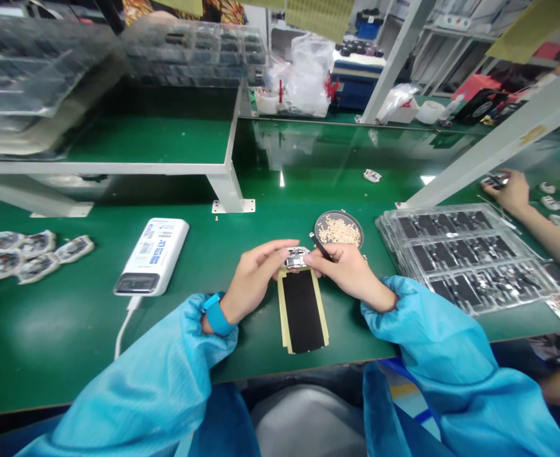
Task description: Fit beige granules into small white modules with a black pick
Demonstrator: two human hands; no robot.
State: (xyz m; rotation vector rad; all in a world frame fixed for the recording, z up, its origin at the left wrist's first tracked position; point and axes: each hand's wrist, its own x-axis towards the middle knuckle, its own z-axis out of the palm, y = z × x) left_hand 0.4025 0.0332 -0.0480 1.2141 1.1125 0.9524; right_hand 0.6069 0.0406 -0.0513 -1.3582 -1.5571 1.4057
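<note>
Near the front middle of the green table, my left hand [259, 274] pinches a small silvery electronic part [297, 258] by its left side. My right hand [344, 270] has its fingertips at the part's right side and also grips a thin black tool [321, 246], whose tip points up and left. Just below both hands lies a black rectangular sheet with yellow edges [303, 311]. Behind my right hand stands a round dark dish [318, 221] filled with small beige pieces.
A white power bank [152, 257] with a cable and several small parts [37, 247] lie left. Stacked clear trays [470, 254] are right; beyond them another person's hand [512, 192] holds a part. A raised shelf [165, 168] stands back left, and a slanted post [493, 139] right.
</note>
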